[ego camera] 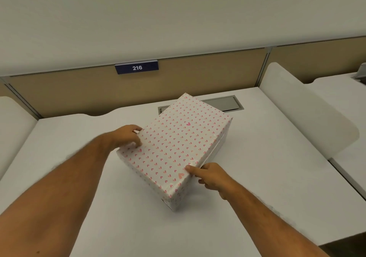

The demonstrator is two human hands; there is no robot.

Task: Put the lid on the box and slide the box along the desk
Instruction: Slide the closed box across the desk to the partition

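While a white desk (257, 177) fills most of the head view, a box (221, 147) sits at an angle near its middle, its far corner overlapping a grey cable hatch (223, 103) set into the desktop. Tan partition panels (79, 90) close off the back of the workstation, and white side dividers (301, 106) flank it. A lid (174, 141) wrapped in white paper printed with small pink hearts covers the box and looks fully seated, so the first half of the task appears done; the slide along the desk is, by this reading, what remains or is only starting. A person's left hand (126, 137) grips the lid's left edge, fingers curled over the rim with the thumb on the side wall. The right hand (212, 175) clasps the near right edge, thumb pressed on top and the other fingers bent down along the side. Both holds look firm enough to push or steer the box. Smallest of all, a dark blue plate (137, 68) clipped to the top of the partition reads "216" in white numerals; no brand name or other writing is legible anywhere.
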